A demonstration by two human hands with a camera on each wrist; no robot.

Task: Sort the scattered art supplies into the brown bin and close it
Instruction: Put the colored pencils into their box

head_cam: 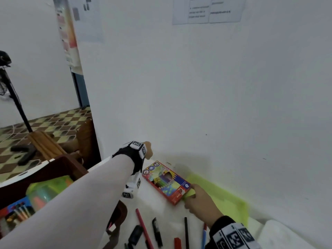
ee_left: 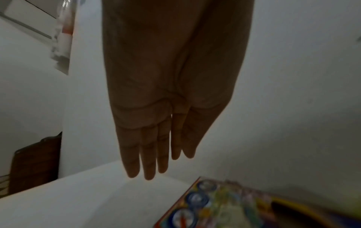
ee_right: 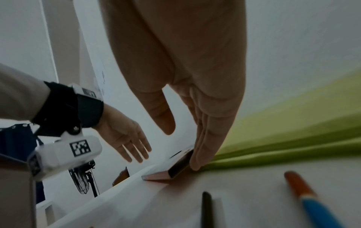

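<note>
Nearest the camera there's a bunch of pens and markers lying loose on the white table (head_cam: 161,203): a red pen (head_cam: 143,227), a black marker (head_cam: 157,232), a thin black pen (head_cam: 186,232), a red-and-blue pen (ee_right: 312,202) and a stubby black thing (head_cam: 135,234) too blurry to identify. On the left sits the brown bin (head_cam: 53,169), open, with a green tub (head_cam: 46,187) and a pack of markers (head_cam: 18,211) already in it. Just past the pens, the right hand (head_cam: 201,200) is on the near end of the pencil box (head_cam: 165,180): its fingers (ee_right: 203,138) are straight and held together, tips pressed against the box's end right where a green sheet (head_cam: 224,198) starts, and the thumb (ee_right: 162,117) sticks out apart, not touching anything. So it's touching the box, not gripping it. The box lies flat on the table, close to the wall (head_cam: 197,87). The left hand (ee_left: 156,123) hovers over the far end of the box, fingers (ee_left: 148,154) stretched straight and close together, holding nothing. Further left, a tiled floor (head_cam: 45,123) and a black stand (head_cam: 16,101).
</note>
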